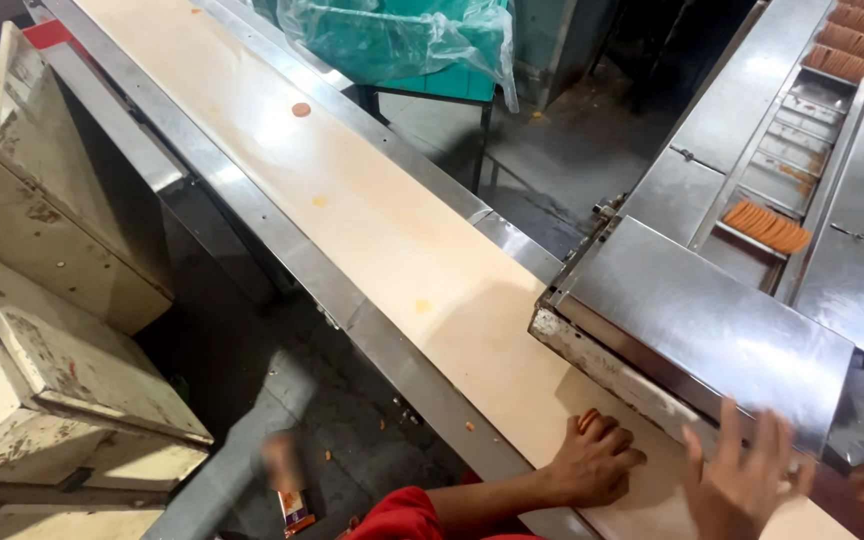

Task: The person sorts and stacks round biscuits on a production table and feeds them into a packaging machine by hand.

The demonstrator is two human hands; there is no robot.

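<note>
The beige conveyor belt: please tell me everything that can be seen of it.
The beige conveyor belt is long, flat and smooth, and runs diagonally between steel side rails. A few small orange biscuit pieces lie scattered on it. Its near end passes under a steel machine cover. There the left hand rests on it, closed over orange biscuits.

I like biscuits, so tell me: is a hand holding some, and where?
Yes. The left hand is closed around a few orange biscuits; only their top ends show. The right hand is open, holding nothing.
</note>
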